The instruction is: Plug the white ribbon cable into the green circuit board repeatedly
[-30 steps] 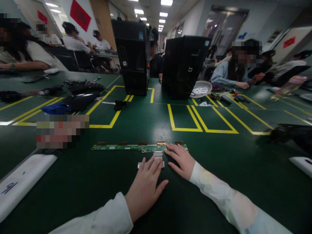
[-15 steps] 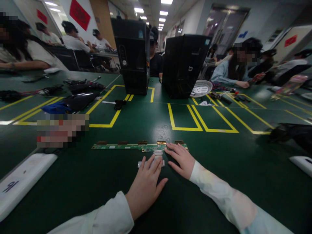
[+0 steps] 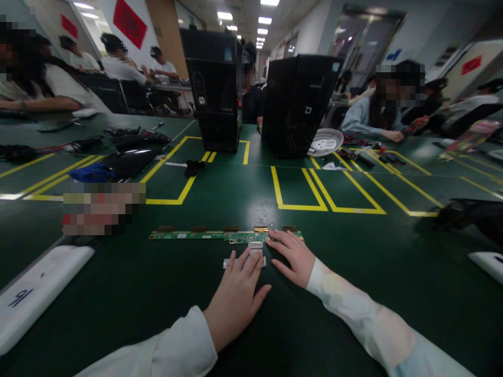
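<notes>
A long, narrow green circuit board (image 3: 188, 236) lies across the dark green table, with several brownish tabs along its far edge. A pale flat ribbon cable (image 3: 256, 250) runs from a connector on the board's near edge toward me. My left hand (image 3: 236, 290) rests over the cable and a small whitish strip (image 3: 227, 263), its fingers spread and partly covering both. On the right end of the board lie the fingers of my right hand (image 3: 293, 256), stretched out and apart, with its thumb on the table side.
Two black computer towers (image 3: 214, 94) stand at the table's far side. Yellow tape (image 3: 302, 208) marks areas on the tabletop. To the left lie a white power strip (image 3: 43, 288) and cables; a white basket (image 3: 327, 142) and tools sit far right. A co-worker (image 3: 393, 104) sits across on the right.
Both hands keep their places on the board and cable. The whole view has shifted very slightly.
</notes>
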Action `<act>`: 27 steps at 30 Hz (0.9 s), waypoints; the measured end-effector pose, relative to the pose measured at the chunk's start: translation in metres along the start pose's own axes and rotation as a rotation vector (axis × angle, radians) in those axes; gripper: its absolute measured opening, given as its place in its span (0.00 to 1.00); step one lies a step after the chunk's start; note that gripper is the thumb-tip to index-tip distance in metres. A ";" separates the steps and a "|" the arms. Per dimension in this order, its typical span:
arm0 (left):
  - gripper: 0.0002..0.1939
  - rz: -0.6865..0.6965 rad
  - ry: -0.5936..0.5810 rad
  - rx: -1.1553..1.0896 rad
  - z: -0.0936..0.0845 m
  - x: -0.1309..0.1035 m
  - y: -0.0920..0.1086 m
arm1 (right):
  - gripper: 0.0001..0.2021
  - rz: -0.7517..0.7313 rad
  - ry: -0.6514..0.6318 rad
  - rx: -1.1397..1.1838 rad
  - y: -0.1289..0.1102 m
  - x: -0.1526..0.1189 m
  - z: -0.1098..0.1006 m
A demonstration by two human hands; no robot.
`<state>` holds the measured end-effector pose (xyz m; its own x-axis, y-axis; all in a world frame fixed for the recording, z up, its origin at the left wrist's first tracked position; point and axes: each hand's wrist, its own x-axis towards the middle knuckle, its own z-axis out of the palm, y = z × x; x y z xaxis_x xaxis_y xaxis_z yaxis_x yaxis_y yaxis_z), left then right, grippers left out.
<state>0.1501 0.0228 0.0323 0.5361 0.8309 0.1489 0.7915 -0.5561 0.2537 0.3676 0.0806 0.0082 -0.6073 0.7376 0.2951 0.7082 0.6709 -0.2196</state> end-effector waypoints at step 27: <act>0.23 0.017 -0.020 -0.086 -0.009 0.004 -0.005 | 0.25 -0.019 -0.004 0.028 0.002 0.000 -0.004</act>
<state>0.1459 0.0288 0.0404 0.5558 0.8203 0.1349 0.7545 -0.5659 0.3323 0.3703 0.0819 0.0116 -0.6218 0.7251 0.2959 0.6864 0.6865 -0.2400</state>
